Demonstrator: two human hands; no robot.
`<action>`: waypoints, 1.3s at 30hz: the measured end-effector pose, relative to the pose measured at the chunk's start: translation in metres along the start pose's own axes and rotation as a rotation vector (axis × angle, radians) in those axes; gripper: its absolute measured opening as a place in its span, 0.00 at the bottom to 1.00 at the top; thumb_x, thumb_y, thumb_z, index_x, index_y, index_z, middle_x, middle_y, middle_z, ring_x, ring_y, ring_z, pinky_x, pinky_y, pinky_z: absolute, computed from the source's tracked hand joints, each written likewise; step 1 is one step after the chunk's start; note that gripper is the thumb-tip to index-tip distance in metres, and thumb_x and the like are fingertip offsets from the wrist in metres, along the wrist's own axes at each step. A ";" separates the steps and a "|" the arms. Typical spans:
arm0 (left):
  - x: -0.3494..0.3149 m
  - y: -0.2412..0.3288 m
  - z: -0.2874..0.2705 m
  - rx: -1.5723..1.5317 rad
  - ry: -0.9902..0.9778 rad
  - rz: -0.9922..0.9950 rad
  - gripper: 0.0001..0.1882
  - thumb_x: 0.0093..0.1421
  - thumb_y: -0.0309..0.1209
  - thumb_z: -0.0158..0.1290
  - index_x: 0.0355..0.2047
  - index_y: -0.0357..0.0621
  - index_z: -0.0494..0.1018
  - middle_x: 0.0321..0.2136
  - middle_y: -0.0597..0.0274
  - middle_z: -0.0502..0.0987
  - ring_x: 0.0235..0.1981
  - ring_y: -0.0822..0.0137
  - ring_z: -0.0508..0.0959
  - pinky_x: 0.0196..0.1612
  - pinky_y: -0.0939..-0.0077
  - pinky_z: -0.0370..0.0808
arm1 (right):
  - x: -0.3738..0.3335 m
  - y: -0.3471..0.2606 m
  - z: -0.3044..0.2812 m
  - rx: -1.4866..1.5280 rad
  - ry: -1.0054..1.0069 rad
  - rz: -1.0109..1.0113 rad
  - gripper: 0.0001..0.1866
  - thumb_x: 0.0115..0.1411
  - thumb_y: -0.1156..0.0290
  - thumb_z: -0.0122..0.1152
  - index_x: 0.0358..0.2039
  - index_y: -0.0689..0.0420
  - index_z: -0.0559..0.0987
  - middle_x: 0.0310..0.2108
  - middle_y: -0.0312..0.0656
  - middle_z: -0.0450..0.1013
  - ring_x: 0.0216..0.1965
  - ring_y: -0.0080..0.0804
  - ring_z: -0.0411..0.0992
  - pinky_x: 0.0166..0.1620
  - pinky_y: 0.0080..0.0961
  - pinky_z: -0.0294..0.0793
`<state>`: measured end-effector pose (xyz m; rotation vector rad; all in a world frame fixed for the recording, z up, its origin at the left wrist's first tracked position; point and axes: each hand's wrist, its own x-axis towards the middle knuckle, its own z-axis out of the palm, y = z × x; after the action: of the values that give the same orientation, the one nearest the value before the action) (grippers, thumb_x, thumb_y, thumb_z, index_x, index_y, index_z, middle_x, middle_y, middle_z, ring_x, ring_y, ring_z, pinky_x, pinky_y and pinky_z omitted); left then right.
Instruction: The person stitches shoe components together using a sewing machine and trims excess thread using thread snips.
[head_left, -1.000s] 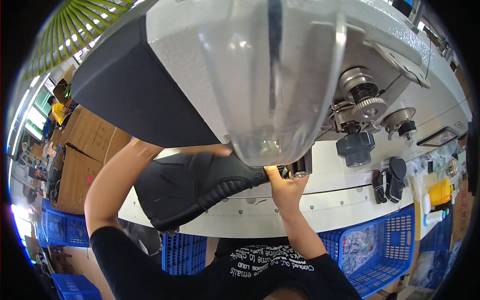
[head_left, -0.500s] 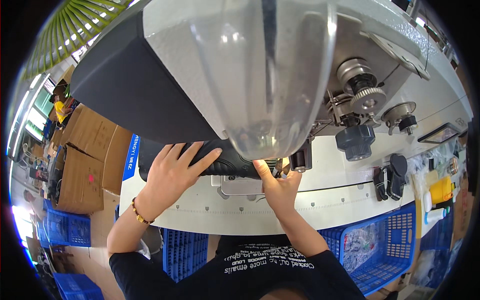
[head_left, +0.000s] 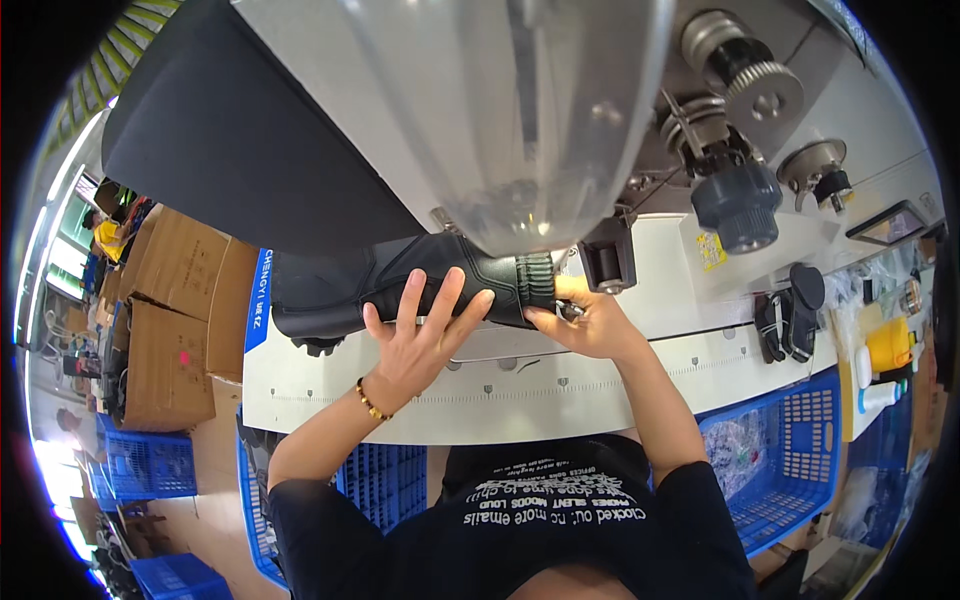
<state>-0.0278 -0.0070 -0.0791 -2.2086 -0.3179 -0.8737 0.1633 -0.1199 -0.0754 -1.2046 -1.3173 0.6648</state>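
Observation:
A black boot [head_left: 400,285] lies on its side under the head of a sewing machine [head_left: 560,120], with a bit of treaded sole showing at its lower left. At its right end is a ribbed, gathered cuff. My left hand [head_left: 425,330] rests on the boot's near side, fingers spread and stretched out. My right hand [head_left: 590,322] pinches the cuff's edge between thumb and fingers. The machine's clear guard [head_left: 510,150] hides the needle area and part of the cuff. A dark presser part [head_left: 607,262] hangs just above my right hand.
The white table [head_left: 520,395] has a ruler scale along its near edge. Black clips or scissors-like items [head_left: 790,315] lie at right. Blue crates [head_left: 790,450] stand below the table. Cardboard boxes [head_left: 165,350] are stacked at left, and a yellow container [head_left: 888,345] is at far right.
My left hand has slid right and down along the boot, and the boot's cuff now shows more fully. My right hand has shifted right. The view has tilted, too.

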 end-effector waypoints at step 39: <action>0.018 0.011 -0.001 0.100 0.162 0.044 0.16 0.49 0.35 0.46 0.41 0.56 0.66 0.40 0.71 0.68 0.45 0.59 0.64 0.45 0.61 0.54 | -0.013 0.003 0.029 0.405 0.146 0.025 0.07 0.51 0.72 0.59 0.22 0.62 0.77 0.16 0.28 0.67 0.18 0.11 0.61 0.19 0.11 0.59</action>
<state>-0.0101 -0.0163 -0.0725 -2.0314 -0.2288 -0.9850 0.1336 -0.1225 -0.0877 -0.9206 -0.9887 0.8020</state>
